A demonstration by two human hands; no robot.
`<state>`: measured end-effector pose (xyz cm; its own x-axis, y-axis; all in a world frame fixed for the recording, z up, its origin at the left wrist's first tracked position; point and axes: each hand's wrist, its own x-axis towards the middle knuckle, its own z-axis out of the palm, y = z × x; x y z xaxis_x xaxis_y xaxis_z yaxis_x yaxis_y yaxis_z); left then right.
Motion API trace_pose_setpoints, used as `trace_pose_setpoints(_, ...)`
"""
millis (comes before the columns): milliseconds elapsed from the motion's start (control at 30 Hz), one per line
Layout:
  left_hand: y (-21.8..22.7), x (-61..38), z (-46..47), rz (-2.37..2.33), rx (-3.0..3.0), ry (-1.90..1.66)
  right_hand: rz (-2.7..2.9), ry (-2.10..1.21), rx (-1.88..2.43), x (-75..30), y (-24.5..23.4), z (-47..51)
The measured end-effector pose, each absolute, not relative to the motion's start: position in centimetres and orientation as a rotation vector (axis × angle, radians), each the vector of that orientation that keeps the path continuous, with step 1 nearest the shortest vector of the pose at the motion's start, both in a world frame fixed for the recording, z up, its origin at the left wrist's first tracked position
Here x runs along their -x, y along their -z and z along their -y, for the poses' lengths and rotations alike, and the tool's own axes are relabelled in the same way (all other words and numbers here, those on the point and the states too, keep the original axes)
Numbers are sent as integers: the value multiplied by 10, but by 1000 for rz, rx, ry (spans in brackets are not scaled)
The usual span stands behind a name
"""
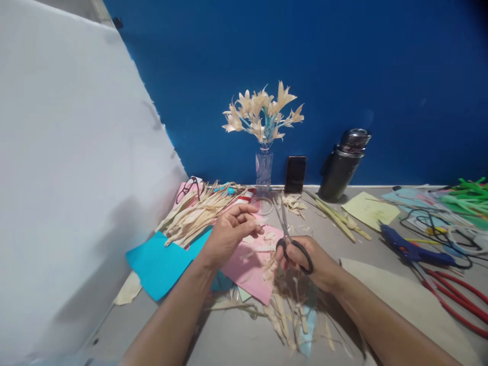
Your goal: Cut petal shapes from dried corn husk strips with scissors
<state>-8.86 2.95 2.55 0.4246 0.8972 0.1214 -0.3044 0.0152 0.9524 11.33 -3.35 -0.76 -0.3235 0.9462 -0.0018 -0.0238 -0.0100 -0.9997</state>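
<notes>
My right hand (305,259) grips a pair of scissors (285,231) by the black handles. The blades point up and stand slightly apart. Left of them, my left hand (234,229) is curled with thumb and fingers close together; a small pale bit shows at the fingertips, too blurred to name. Under both hands lies pink paper (251,274), strewn with cut scraps of dried husk (280,317). A bundle of long dried husks (198,211) rests beyond my left hand, next to blue paper (162,262). Behind the scissors is a roll of tape (263,205).
A clear bottle (264,170) at the back holds husk flowers (263,109). Beside it stand a phone (295,174) and a dark flask (343,165). To the right lie a blue glue gun (415,249), red-handled scissors (457,295), cords and green pipe cleaners (470,198).
</notes>
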Motion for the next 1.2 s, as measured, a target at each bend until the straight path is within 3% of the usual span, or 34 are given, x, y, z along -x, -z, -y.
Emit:
trace_pose_setpoints(200,-18,76,-29,-786,-1008,-1056,1402,-1442,1081,-111,11,32)
trace_pose_setpoints(1200,-10,53,-8,-673,-853,-1066,1440,-1474,1032,-98,31,33)
